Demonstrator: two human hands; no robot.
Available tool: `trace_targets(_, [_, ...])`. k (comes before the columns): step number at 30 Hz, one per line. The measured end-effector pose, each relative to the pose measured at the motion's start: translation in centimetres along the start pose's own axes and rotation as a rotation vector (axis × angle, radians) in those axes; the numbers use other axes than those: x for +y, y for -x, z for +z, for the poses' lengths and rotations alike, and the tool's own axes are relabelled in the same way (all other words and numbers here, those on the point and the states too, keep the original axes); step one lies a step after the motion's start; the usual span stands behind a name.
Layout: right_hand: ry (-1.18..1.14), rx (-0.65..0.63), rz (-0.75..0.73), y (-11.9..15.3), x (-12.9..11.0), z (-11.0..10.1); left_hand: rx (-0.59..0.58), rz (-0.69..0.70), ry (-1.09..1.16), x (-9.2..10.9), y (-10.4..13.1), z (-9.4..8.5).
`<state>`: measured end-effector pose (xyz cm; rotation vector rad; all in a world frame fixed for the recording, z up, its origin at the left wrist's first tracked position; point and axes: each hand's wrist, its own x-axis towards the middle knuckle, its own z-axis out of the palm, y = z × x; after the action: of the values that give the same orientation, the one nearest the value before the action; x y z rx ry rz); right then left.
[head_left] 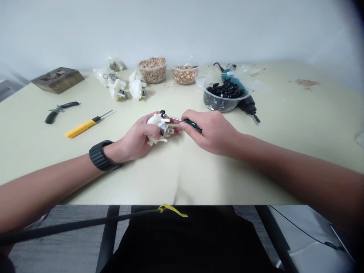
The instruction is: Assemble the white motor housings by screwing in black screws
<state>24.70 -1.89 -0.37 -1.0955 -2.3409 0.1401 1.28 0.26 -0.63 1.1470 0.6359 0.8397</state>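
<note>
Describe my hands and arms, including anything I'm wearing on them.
Both hands are bare, without gloves: the left hand and the right hand. A wide, black, ribbed band circles the left wrist; whether it is a watch can't be told. The right wrist has nothing on it. No sleeve shows on either forearm.

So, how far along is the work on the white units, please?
Done, it seems: the held unit has its motor fitted. In hand: the left hand holds that unit; the right hand holds a green-handled tool at a black piece. Perhaps left: the rear units; whether they are finished, I cannot tell.
</note>
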Motion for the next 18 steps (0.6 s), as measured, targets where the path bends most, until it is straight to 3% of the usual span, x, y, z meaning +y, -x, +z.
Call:
trace_targets(11, [0.017,-0.022,0.018,0.06,-0.04,-0.07,-0.004,-0.005,-0.021,0.10,0.11,0.12])
trace_targets(18, [0.249,-0.065,0.027,0.05,-0.89,-0.82,0.009,-0.005,-0.109,0.44,0.25,0.55])
